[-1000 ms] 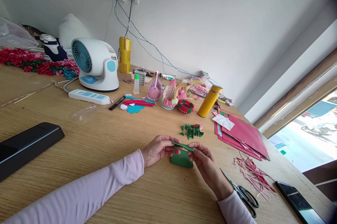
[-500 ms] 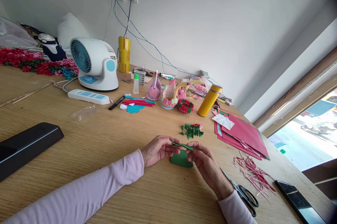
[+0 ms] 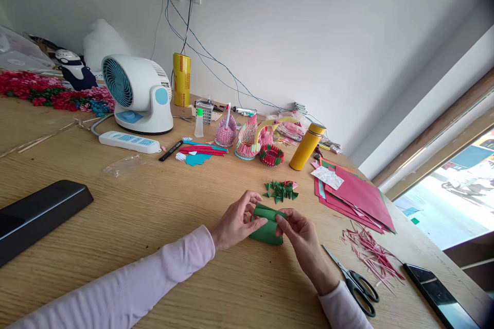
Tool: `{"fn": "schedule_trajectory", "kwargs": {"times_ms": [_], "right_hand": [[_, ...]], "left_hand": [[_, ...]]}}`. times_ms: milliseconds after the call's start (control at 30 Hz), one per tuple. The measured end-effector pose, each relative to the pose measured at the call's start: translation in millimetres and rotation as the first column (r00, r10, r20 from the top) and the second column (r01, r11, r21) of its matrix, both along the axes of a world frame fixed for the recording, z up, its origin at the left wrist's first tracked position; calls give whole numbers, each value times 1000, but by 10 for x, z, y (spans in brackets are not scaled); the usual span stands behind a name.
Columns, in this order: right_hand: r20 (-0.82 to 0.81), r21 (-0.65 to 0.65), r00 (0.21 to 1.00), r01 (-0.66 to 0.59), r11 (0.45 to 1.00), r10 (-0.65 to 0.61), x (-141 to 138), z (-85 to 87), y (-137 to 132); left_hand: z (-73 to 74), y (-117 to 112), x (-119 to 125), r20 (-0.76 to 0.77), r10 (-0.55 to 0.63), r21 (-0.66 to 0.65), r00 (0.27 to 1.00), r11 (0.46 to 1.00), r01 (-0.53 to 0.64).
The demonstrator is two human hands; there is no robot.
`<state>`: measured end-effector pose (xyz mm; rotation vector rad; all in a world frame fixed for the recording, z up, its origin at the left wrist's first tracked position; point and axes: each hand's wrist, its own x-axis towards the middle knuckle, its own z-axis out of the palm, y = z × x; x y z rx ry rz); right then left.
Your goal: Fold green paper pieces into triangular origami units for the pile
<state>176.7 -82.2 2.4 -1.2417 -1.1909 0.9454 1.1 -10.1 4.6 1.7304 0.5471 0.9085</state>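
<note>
Lower centre of frame: small folded rectangle of green paper (image 3: 266, 212), raised just over a flat stack of green paper pieces (image 3: 266, 237) on the pale wood-grain tabletop (image 3: 185, 267). Right hand (image 3: 303, 236) pinches its right end, thumb in front, fingers behind. Left hand (image 3: 236, 222) loosely spread about the left end, thumb and forefinger apart; whether it touches the paper, cannot tell. Step in hand, by the look of it: folding, crease still to be firmed. A clean press would call for the right pinch kept steady, edges lined up, left fingertips brought onto the fold. Just above, near centre: heap of small pointed green folded-paper pieces (image 3: 281, 192).
</note>
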Motion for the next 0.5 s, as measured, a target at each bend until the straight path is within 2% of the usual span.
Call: {"fn": "schedule_trajectory", "kwargs": {"times_ms": [100,267,333,500], "right_hand": [[-2,13,1000,13,1000,-12,-13,3,-1],[-3,20,1000,17,1000,-17,-19,-6,6],[1,26,1000,13,1000,-13,-17,-10,4],[-4,39,1000,-18,999,18,-34,12,-15]], "left_hand": [[-51,-15,11,-18,-3,29,1000,1000,4],[-120,31,27,-34,-10,-50,999,999,8],[-122,48,34,-24,-8,-75,1000,997,6],[-85,53,42,3,-13,-16,1000,1000,13]]}}
